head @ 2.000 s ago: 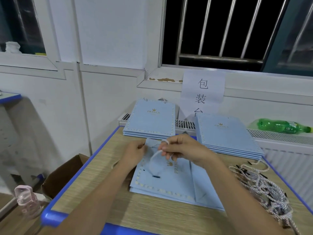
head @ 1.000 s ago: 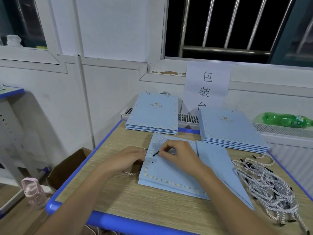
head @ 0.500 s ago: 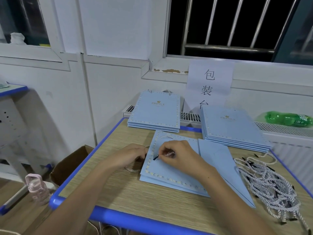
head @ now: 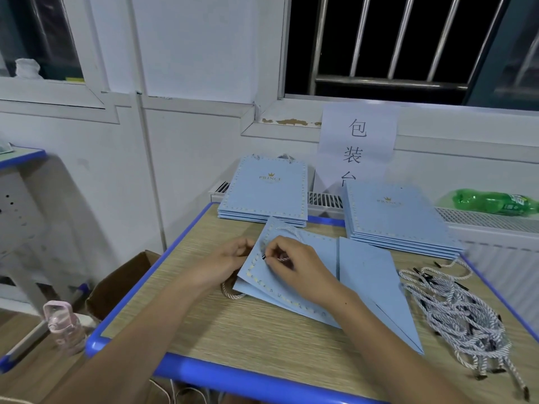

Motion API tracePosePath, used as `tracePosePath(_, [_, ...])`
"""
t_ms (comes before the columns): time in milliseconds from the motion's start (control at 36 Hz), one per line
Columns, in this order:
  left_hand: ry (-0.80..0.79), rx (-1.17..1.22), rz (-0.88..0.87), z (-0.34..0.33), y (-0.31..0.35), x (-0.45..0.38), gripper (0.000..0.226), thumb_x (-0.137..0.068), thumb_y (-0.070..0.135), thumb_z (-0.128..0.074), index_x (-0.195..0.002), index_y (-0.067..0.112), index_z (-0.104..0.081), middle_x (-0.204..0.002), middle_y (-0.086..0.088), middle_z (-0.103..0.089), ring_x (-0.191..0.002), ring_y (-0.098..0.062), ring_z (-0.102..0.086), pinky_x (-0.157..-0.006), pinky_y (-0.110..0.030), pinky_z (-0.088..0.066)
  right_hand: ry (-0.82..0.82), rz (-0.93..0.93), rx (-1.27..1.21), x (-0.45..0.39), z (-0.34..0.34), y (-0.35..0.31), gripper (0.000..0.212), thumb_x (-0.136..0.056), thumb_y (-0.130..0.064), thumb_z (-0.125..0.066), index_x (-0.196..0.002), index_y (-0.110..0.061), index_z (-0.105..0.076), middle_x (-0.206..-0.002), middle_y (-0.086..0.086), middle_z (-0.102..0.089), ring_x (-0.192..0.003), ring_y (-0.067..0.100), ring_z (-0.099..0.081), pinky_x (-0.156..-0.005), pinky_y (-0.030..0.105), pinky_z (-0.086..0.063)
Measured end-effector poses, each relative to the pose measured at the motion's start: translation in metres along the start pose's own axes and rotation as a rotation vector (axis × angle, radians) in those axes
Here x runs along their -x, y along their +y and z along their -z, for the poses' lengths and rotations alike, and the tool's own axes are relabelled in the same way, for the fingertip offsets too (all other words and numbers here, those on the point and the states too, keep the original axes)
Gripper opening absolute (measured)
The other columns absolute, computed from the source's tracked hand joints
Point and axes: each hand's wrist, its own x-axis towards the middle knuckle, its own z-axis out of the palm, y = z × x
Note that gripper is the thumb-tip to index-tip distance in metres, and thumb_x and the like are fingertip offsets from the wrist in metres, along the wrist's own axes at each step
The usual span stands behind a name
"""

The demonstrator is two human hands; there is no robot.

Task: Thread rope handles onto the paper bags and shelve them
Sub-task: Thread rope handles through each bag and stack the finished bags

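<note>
Wood-grain table (head: 262, 339), flat pale-blue bag (head: 294, 287), gold-dotted border

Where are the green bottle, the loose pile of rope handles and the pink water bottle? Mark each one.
green bottle (head: 493, 202), head view, middle of its body.
pile of rope handles (head: 455, 313), head view, centre of the tangle.
pink water bottle (head: 62, 325), head view, its upper body.

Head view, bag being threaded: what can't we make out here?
- Hole in the paper bag: not visible; the right hand covers that spot by the rope tip.
- Left hand fingertips: hidden behind the bag's raised edge, so its grip is unclear.
- Rope loop: mostly under the bag.
- Rope pile: strands too tangled to count.
- Paper sign: lowest character cut off by the right stack.
</note>
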Motion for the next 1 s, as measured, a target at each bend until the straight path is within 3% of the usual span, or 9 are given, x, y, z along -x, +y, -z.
tracePosePath(111, [0.045,0.093,0.004,-0.002,-0.001,-0.001,0.01,-0.084,0.006,-0.061,-0.088,0.015,-0.061,-0.079,0.007,-0.068,-0.073,-0.008,-0.064,-0.063,-0.019,-0.047,0.03,0.002,-0.003,-0.001,-0.003,0.002,0.008,-0.092,-0.012,-0.057,-0.091,-0.02,-0.059,-0.09,-0.011,-0.059,-0.082,0.0,-0.052,-0.073,0.008,-0.039])
tracePosePath(194, [0.041,0.103,0.021,-0.002,0.0,-0.002,0.02,-0.069,0.019,-0.061,-0.089,0.016,-0.059,-0.08,0.007,-0.067,-0.071,-0.005,-0.063,-0.061,-0.016,-0.046,0.045,0.006,-0.01,-0.001,-0.001,0.002,0.009,-0.092,-0.014,-0.058,-0.089,-0.022,-0.06,-0.091,-0.005,-0.063,-0.083,0.002,-0.054,-0.073,0.008,-0.039])
tracePosePath(306, [0.037,0.158,0.043,-0.005,-0.001,-0.004,0.016,-0.076,0.011,-0.063,-0.09,0.016,-0.056,-0.079,0.005,-0.066,-0.07,-0.007,-0.063,-0.06,-0.015,-0.046,0.039,0.011,0.049,0.0,0.004,0.002,0.007,-0.092,-0.02,-0.058,-0.087,-0.023,-0.058,-0.082,-0.011,-0.058,-0.072,-0.003,-0.05,-0.065,0.008,-0.036])
tracePosePath(417, [0.055,0.112,0.059,-0.009,0.002,-0.004,0.02,-0.074,0.019,-0.061,-0.094,0.016,-0.054,-0.085,0.001,-0.064,-0.069,-0.004,-0.061,-0.058,-0.013,-0.045,0.008,0.003,0.051,0.002,0.002,0.001,0.007,-0.093,-0.022,-0.057,-0.086,-0.02,-0.057,-0.077,-0.013,-0.054,-0.066,-0.003,-0.048,-0.061,0.009,-0.036])
tracePosePath(528, [0.129,0.021,0.044,-0.011,0.0,-0.004,0.008,-0.096,0.01,-0.048,-0.104,0.012,-0.05,-0.093,-0.003,-0.062,-0.072,-0.007,-0.058,-0.056,-0.01,-0.045,-0.029,-0.009,0.052,0.001,0.001,0.0,0.012,-0.095,-0.025,-0.054,-0.087,-0.016,-0.057,-0.075,-0.013,-0.052,-0.063,-0.003,-0.046,-0.06,0.01,-0.036])
tracePosePath(667, [0.293,-0.053,0.033,-0.014,-0.01,-0.01,0.013,-0.096,0.012,-0.05,-0.106,0.015,-0.042,-0.094,-0.018,-0.064,-0.067,-0.02,-0.054,-0.058,-0.027,-0.043,-0.07,-0.03,0.06,0.002,-0.003,0.001,0.017,-0.097,-0.029,-0.051,-0.089,-0.015,-0.056,-0.074,-0.012,-0.051,-0.062,-0.004,-0.046,-0.061,0.012,-0.038])
tracePosePath(833, [0.477,-0.057,0.018,-0.016,-0.018,-0.017,0.021,-0.088,0.019,-0.064,-0.091,0.025,-0.044,-0.092,-0.014,-0.067,-0.074,-0.027,-0.063,-0.066,-0.036,-0.048,-0.106,-0.054,-0.013,0.003,-0.002,0.002,0.013,-0.097,-0.025,-0.05,-0.092,-0.015,-0.056,-0.08,-0.009,-0.054,-0.065,-0.001,-0.045,-0.064,0.016,-0.04])
tracePosePath(917, [0.527,-0.081,0.004,-0.017,-0.02,-0.018,0.024,-0.086,0.017,-0.066,-0.087,0.023,-0.042,-0.083,-0.015,-0.067,-0.068,-0.025,-0.059,-0.061,-0.035,-0.046,-0.119,-0.058,-0.01,0.003,-0.003,0.002,0.014,-0.098,-0.023,-0.048,-0.092,-0.014,-0.056,-0.077,-0.011,-0.052,-0.063,-0.002,-0.044,-0.061,0.013,-0.039])
tracePosePath(1000, [0.542,-0.178,-0.045,-0.016,-0.023,-0.018,0.026,-0.086,0.015,-0.065,-0.083,0.023,-0.041,-0.062,-0.01,-0.055,-0.057,-0.02,-0.046,-0.053,-0.031,-0.036,-0.111,-0.091,-0.005,0.002,-0.001,0.005,0.015,-0.097,-0.022,-0.048,-0.091,-0.011,-0.056,-0.075,-0.01,-0.051,-0.063,0.001,-0.043,-0.061,0.016,-0.038])
